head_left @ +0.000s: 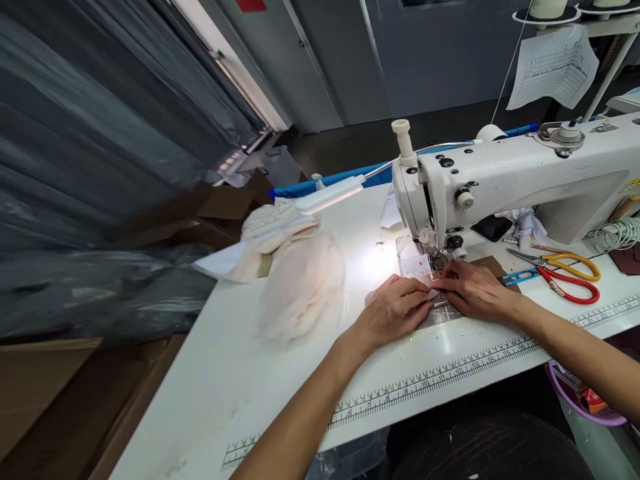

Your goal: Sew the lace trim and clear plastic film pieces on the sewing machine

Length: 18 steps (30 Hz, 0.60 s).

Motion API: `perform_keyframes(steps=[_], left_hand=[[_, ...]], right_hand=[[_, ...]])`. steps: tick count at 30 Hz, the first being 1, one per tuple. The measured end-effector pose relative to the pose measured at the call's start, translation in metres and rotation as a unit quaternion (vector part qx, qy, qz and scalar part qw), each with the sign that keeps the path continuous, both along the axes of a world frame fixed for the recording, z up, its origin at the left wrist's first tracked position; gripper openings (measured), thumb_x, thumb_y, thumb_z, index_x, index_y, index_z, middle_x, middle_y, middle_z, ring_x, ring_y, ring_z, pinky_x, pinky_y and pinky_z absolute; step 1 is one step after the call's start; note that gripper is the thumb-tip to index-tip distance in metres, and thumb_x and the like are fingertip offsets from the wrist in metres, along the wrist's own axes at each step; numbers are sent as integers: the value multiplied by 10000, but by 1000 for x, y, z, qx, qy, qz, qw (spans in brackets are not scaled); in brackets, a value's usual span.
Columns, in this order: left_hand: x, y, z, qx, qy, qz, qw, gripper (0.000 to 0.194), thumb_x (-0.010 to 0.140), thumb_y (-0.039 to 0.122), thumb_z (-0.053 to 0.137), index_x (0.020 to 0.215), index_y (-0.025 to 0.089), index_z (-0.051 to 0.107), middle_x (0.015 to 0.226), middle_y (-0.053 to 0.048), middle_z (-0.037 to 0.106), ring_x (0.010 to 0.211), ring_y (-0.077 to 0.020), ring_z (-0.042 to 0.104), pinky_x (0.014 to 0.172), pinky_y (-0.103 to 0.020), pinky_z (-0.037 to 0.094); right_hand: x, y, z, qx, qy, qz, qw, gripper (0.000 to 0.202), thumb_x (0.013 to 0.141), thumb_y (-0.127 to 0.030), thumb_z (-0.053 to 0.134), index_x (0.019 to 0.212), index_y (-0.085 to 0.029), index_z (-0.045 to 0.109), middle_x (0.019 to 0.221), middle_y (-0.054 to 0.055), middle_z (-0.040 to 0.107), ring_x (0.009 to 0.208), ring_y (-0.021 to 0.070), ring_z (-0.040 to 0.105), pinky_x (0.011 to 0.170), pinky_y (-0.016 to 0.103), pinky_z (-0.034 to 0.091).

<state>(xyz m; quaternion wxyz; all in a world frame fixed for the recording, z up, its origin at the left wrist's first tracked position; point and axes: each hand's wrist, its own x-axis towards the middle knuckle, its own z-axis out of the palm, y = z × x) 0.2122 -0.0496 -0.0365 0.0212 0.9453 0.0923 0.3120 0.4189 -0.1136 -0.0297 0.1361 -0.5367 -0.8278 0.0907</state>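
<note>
A white sewing machine [510,180] stands on the right of the table, its presser foot [439,260] just beyond my fingers. My left hand [397,308] is closed, fingertips together at the edge of a small piece of thin pale fabric [434,294]. On the other side, my right hand [473,288] pinches the same fabric close in front of the needle area. The fingers hide most of the piece. Beneath the hands lies the machine's metal plate [445,315].
Red-and-yellow-handled scissors [570,277] and blue thread snips [520,277] lie right of my hands. A sheer pale fabric heap [305,287] sits to the left, under a lamp [333,193]. A printed ruler [425,385] runs along the front edge. Cardboard boxes [100,400] stand left.
</note>
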Motion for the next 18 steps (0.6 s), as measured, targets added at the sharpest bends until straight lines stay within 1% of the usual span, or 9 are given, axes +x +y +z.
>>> perform_keyframes(steps=[3, 6, 9, 12, 16, 18], left_hand=[[-2, -1, 4, 38, 11, -2, 999, 165, 946, 165, 518, 840, 165, 644, 871, -32, 715, 727, -134, 653, 678, -344, 530], [-2, -1, 4, 86, 27, 8, 996, 175, 941, 124, 503, 822, 155, 627, 904, -39, 719, 726, -134, 654, 791, -395, 558], [-2, 1, 2, 104, 34, 4, 994, 209, 947, 93, 469, 803, 146, 611, 940, -50, 717, 772, -127, 675, 876, -389, 576], [-3, 3, 0, 102, 32, -2, 994, 206, 947, 87, 463, 813, 138, 611, 915, -52, 717, 785, -130, 686, 885, -377, 593], [-4, 3, 1, 96, 50, -8, 994, 189, 959, 108, 456, 879, 132, 626, 916, -59, 716, 794, -144, 691, 853, -381, 606], [-3, 2, 2, 102, 52, -3, 993, 194, 965, 125, 458, 868, 141, 625, 918, -59, 714, 789, -143, 688, 852, -383, 603]], right_hand=[[0, 0, 4, -1, -7, 13, 1000, 368, 894, -167, 490, 1211, -232, 666, 1117, 126, 579, 997, 244, 553, 743, 354, 515], [3, 4, 10, -29, -3, 33, 999, 383, 893, -162, 473, 1219, -238, 660, 1120, 126, 583, 992, 242, 555, 774, 377, 515], [5, 8, 14, -61, 11, 52, 997, 390, 896, -159, 456, 1218, -236, 661, 1132, 126, 583, 1004, 237, 556, 829, 397, 508], [6, 9, 13, -69, 33, 55, 996, 393, 904, -165, 447, 1232, -224, 657, 1115, 124, 588, 997, 230, 557, 854, 399, 500], [7, 6, 6, -40, 68, 44, 996, 387, 918, -182, 452, 1249, -236, 647, 1078, 113, 591, 980, 225, 555, 832, 390, 500], [8, 5, 2, -29, 82, 47, 995, 374, 926, -191, 455, 1239, -244, 653, 1074, 109, 588, 968, 218, 556, 823, 382, 501]])
